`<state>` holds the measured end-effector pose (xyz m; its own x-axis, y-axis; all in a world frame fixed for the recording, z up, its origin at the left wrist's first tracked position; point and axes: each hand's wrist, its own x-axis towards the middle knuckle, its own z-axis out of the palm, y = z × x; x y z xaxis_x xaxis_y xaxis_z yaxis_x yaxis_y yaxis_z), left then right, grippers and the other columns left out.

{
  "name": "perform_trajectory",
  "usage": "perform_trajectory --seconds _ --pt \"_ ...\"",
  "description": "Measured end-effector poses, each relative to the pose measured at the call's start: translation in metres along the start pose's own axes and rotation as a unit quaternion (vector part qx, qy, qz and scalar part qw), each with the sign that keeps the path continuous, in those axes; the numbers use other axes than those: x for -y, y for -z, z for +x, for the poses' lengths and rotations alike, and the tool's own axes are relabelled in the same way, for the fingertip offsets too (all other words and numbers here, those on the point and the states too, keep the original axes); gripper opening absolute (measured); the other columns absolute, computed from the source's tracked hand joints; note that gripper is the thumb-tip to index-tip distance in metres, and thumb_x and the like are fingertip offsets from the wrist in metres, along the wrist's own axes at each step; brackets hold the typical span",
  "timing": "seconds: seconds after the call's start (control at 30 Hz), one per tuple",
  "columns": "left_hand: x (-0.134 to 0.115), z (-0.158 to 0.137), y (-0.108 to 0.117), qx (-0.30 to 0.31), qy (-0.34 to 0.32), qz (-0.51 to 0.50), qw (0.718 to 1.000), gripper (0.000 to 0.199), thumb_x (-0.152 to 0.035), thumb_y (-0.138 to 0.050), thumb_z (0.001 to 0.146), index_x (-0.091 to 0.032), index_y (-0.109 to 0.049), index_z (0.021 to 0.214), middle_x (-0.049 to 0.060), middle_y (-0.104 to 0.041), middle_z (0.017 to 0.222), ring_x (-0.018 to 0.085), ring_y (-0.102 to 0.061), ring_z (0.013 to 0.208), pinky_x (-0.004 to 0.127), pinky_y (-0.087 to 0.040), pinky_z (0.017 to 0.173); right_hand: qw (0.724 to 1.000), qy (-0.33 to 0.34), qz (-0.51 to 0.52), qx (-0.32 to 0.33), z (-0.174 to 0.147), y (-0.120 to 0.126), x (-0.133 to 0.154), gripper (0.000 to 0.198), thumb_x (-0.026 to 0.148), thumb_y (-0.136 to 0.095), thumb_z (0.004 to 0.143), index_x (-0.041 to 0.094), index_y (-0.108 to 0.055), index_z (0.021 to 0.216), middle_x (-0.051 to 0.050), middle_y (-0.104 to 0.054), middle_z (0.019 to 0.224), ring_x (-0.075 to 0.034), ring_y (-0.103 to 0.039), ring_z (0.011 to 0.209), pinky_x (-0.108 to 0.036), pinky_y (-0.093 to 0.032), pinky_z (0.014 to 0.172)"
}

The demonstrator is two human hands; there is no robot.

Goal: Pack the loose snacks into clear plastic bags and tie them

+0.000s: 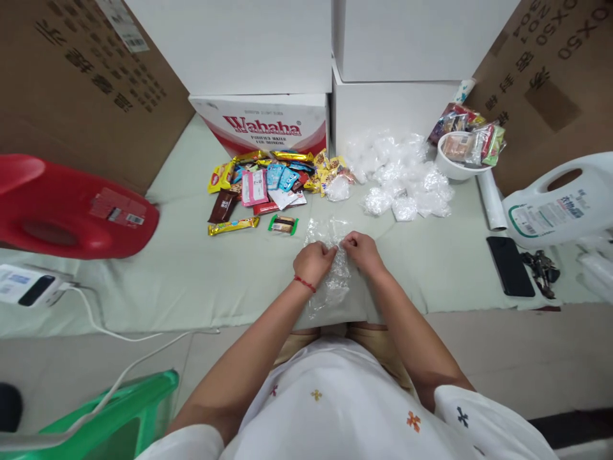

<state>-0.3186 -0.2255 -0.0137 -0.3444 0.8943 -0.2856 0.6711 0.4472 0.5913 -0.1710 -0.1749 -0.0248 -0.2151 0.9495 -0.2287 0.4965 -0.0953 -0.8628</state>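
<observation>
A clear plastic bag [335,284] lies crinkled on the table in front of me, stretching above and below my hands. My left hand [315,260], with a red cord at the wrist, pinches the bag between thumb and finger. Close beside it, my right hand [363,252] grips the same bag with curled fingers. Beyond my left hand sits a green-ended snack packet [283,224]. Behind that is a pile of wrapped snacks [268,182] in yellow, pink, blue and brown. Crumpled clear bags [407,176] are heaped farther back to the right.
A Wahaha carton [268,121] stands behind the snacks. On the right are a white bowl [460,169] with filled bags, a white jug [560,198], a black phone [510,266] and keys [543,271]. A red jug [71,211] and white power strip [31,285] are left.
</observation>
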Motion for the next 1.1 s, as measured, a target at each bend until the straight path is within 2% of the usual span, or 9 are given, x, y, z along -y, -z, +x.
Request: perform_trajectory --seconds 0.1,0.2,0.37,0.47,0.67,0.8,0.9,1.0,1.1 --pt "0.006 0.004 -0.002 0.005 -0.015 -0.112 0.994 0.021 -0.036 -0.068 0.079 -0.022 -0.061 0.064 0.002 -0.059 0.064 0.019 -0.052 0.066 0.030 -0.030 0.064 0.989 -0.012 0.145 -0.001 -0.007 0.002 -0.008 0.023 0.043 -0.067 0.080 0.021 -0.062 0.077 0.005 -0.051 0.062 -0.013 -0.044 0.060 -0.026 -0.034 0.060" --pt "0.012 0.000 -0.001 0.024 -0.035 -0.187 0.981 0.020 -0.038 -0.061 0.083 -0.021 -0.062 0.073 -0.001 -0.055 0.064 0.015 -0.047 0.062 0.027 -0.033 0.062 0.965 -0.035 0.261 -0.009 -0.016 0.007 -0.010 0.032 0.050 -0.075 0.073 0.021 -0.061 0.077 0.006 -0.050 0.064 -0.011 -0.042 0.059 -0.025 -0.035 0.057" --pt "0.019 -0.014 0.007 0.100 -0.067 -0.409 0.904 0.034 -0.050 -0.071 0.081 -0.020 -0.055 0.077 -0.006 -0.043 0.064 0.010 -0.036 0.058 0.024 -0.029 0.057 0.927 -0.065 0.369 -0.003 -0.028 0.014 0.000 0.042 0.053 -0.087 0.062 0.021 -0.061 0.075 0.004 -0.056 0.074 -0.012 -0.051 0.070 -0.025 -0.049 0.067" --pt "0.020 -0.021 0.014 0.132 -0.072 -0.425 0.893 0.042 -0.056 -0.074 0.081 -0.020 -0.051 0.078 -0.007 -0.039 0.064 0.009 -0.032 0.057 0.023 -0.026 0.055 0.914 -0.076 0.399 0.010 -0.035 0.016 0.002 0.045 0.054 -0.089 0.062 0.021 -0.062 0.076 0.003 -0.061 0.076 -0.013 -0.056 0.073 -0.027 -0.053 0.070" --pt "0.019 -0.025 0.026 0.166 -0.120 -0.365 0.908 0.042 -0.057 -0.068 0.087 -0.020 -0.051 0.079 -0.006 -0.040 0.066 0.010 -0.034 0.060 0.024 -0.029 0.056 0.937 -0.041 0.347 -0.001 -0.046 0.021 -0.006 0.042 0.057 -0.085 0.071 0.022 -0.063 0.079 0.002 -0.062 0.073 -0.015 -0.058 0.069 -0.026 -0.050 0.058" --pt "0.019 -0.028 0.030 0.126 -0.114 -0.343 0.924 0.039 -0.054 -0.073 0.084 -0.019 -0.055 0.081 -0.004 -0.048 0.069 0.010 -0.042 0.063 0.024 -0.035 0.058 0.955 0.074 0.288 -0.012 -0.057 0.030 -0.006 0.032 0.052 -0.078 0.083 0.022 -0.065 0.080 -0.003 -0.071 0.099 -0.018 -0.066 0.091 -0.032 -0.055 0.084" --pt "0.010 -0.035 0.033 0.093 -0.079 -0.386 0.914 0.043 -0.058 -0.073 0.084 -0.020 -0.055 0.091 0.000 -0.062 0.087 0.013 -0.058 0.072 0.024 -0.044 0.061 0.953 0.151 0.262 -0.002 -0.066 0.037 -0.003 0.024 0.044 -0.073 0.092 0.024 -0.064 0.084 -0.006 -0.071 0.116 -0.023 -0.065 0.119 -0.037 -0.050 0.104" --pt "-0.009 -0.040 0.033 0.132 -0.058 -0.437 0.888 0.050 -0.069 -0.062 0.088 -0.022 -0.056 0.102 0.005 -0.066 0.109 0.019 -0.068 0.088 0.026 -0.051 0.063 0.955 0.211 0.210 0.014 -0.074 0.040 0.002 0.017 0.038 -0.067 0.097 0.024 -0.065 0.088 -0.007 -0.070 0.123 -0.025 -0.062 0.130 -0.040 -0.046 0.110" --pt "-0.026 -0.037 0.025 0.138 -0.082 -0.450 0.878 0.049 -0.067 -0.071 0.084 -0.021 -0.062 0.098 0.004 -0.067 0.100 0.019 -0.065 0.090 0.026 -0.052 0.068 0.958 0.247 0.143 0.025 -0.079 0.040 0.008 0.015 0.036 -0.063 0.100 0.025 -0.066 0.090 -0.007 -0.069 0.129 -0.024 -0.062 0.129 -0.040 -0.045 0.111"
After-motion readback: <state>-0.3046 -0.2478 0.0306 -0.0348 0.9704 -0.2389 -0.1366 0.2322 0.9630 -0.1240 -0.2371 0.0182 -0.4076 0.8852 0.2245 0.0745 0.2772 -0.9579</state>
